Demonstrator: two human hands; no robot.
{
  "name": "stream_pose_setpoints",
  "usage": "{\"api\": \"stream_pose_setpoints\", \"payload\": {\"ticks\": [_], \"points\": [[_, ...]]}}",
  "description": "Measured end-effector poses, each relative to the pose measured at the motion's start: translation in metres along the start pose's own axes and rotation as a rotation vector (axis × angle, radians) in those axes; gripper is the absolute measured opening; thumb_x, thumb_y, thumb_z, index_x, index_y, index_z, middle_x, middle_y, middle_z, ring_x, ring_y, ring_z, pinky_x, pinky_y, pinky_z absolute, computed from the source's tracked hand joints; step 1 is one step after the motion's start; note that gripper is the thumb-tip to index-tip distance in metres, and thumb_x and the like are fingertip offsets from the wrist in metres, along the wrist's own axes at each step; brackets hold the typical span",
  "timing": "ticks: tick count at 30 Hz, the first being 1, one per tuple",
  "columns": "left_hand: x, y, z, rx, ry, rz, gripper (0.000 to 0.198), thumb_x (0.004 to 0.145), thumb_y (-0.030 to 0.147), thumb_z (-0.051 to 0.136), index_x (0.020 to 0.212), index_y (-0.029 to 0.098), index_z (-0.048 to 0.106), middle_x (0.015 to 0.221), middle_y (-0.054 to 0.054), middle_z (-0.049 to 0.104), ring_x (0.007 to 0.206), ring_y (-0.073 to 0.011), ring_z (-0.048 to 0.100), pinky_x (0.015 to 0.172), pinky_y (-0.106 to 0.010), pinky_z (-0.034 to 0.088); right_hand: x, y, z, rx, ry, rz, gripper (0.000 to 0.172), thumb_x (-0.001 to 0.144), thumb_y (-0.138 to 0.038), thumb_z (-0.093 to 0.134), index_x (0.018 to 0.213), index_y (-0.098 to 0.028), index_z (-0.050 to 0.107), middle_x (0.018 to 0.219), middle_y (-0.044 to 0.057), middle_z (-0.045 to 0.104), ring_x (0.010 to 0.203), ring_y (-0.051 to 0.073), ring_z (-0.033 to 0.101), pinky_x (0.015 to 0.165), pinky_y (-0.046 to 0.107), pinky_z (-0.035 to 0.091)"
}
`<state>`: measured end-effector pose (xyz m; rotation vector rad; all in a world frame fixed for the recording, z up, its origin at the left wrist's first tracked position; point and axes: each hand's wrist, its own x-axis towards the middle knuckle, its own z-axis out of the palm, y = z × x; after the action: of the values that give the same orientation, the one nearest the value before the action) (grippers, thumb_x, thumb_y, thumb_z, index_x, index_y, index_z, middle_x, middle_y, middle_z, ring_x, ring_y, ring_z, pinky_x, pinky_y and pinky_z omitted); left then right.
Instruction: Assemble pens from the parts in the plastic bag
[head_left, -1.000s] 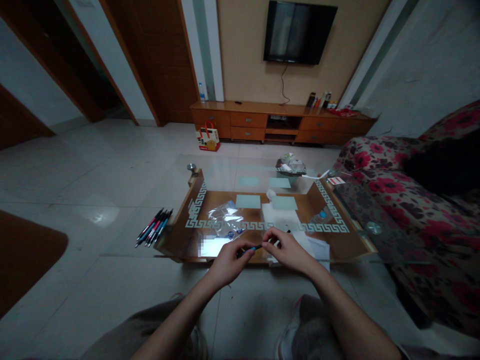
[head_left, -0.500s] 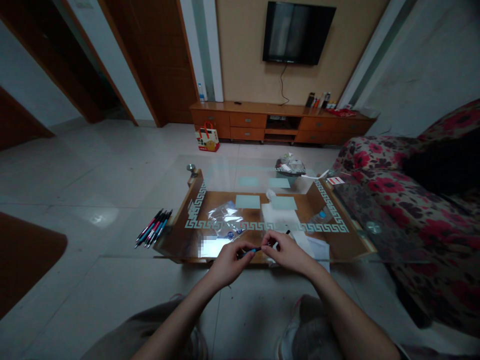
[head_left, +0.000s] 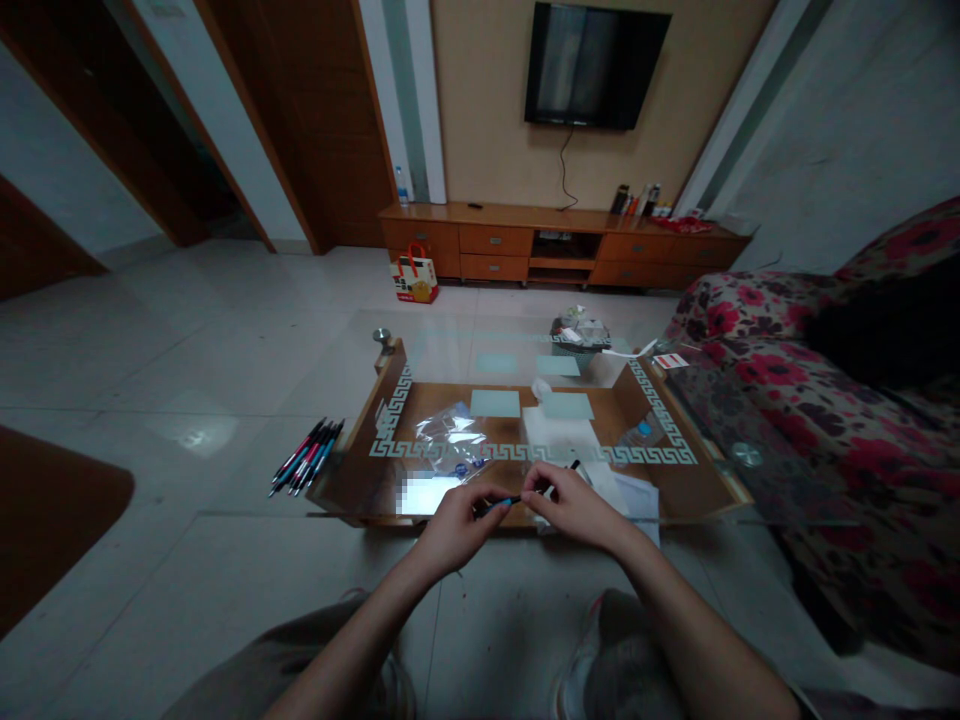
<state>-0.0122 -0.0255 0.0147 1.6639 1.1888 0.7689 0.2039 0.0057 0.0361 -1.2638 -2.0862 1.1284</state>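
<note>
Little has moved: your left hand [head_left: 459,522] and right hand [head_left: 568,498] stay pinched on the pen [head_left: 508,501], its handling apparently unfinished.

I see a clear, glossy glass tabletop [head_left: 450,345] with a frosted, matt key pattern [head_left: 409,450]; the shelf [head_left: 442,396] under it looks like smooth brown wood. At far left a round fitting [head_left: 381,336] shines like polished metal. The loose pens [head_left: 307,455] at left look like slick plastic; the dark pen [head_left: 515,499] at near centre is too small for me to judge its finish. The transparent wrapper [head_left: 450,430] is crinkled, shiny plastic. At right, patterned cloth covers the sofa [head_left: 742,320], matt and soft-looking. The floor tiles [head_left: 202,440] gleam smoothly.
</note>
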Motion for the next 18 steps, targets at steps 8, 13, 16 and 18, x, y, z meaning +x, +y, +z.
{"api": "stream_pose_setpoints", "payload": {"ticks": [8,13,16,18], "points": [[-0.0013,0.0004,0.0007,0.021,-0.010,-0.010,0.026,0.089,0.033,0.058,0.104,0.020,0.074,0.095,-0.005,0.074,0.084,-0.0191,0.065,0.073,-0.026,0.046,-0.0013,0.0041,0.0009,-0.050,-0.022,0.013,0.024,0.093,-0.039,0.053,0.084,-0.018,0.061,0.075,0.000,0.064,0.068,0.015,0.056,0.062,0.025,0.039],[-0.0010,0.0035,0.0012,0.015,-0.019,0.001,0.024,0.088,0.034,0.059,0.101,0.021,0.075,0.091,-0.004,0.074,0.079,-0.0178,0.063,0.070,-0.025,0.045,0.0004,0.0014,0.0010,-0.061,-0.050,0.012,0.040,0.098,-0.044,0.043,0.076,-0.018,0.064,0.071,0.003,0.065,0.068,0.017,0.058,0.064,0.026,0.040],[-0.0001,0.0048,0.0000,-0.002,0.019,-0.004,0.027,0.090,0.038,0.057,0.104,0.021,0.072,0.090,-0.003,0.073,0.078,-0.0173,0.062,0.069,-0.025,0.045,0.0020,-0.0007,-0.0031,-0.038,0.033,0.008,0.039,0.098,-0.045,0.043,0.078,-0.018,0.063,0.074,0.002,0.066,0.071,0.016,0.059,0.066,0.026,0.041],[0.0007,0.0051,-0.0013,-0.015,0.053,-0.011,0.029,0.092,0.040,0.053,0.102,0.019,0.071,0.087,-0.003,0.072,0.076,-0.0170,0.062,0.067,-0.025,0.044,0.0032,-0.0009,-0.0072,-0.012,0.129,0.012,0.034,0.098,-0.044,0.044,0.083,-0.019,0.062,0.079,0.001,0.067,0.075,0.016,0.059,0.068,0.026,0.041]]}}
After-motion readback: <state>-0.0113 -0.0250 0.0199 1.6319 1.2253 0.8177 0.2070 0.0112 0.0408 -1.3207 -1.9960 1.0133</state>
